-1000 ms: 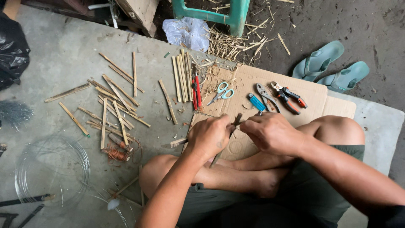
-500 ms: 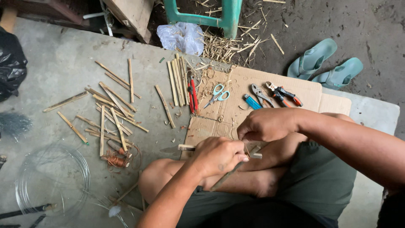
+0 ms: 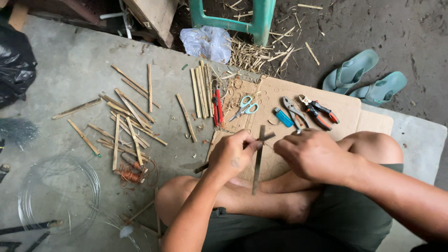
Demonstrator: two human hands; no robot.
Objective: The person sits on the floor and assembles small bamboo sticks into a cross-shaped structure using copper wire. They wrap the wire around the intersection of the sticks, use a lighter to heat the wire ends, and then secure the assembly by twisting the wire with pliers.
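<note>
Bamboo strips (image 3: pixel 258 158), crossed and pinched by the left hand (image 3: pixel 232 155) and right hand (image 3: pixel 313 154), could slip apart if either grip loosens.

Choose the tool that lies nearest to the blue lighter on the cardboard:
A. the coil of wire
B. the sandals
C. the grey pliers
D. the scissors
C: the grey pliers lie just right of the lighter on the cardboard, closer than the scissors.
</note>
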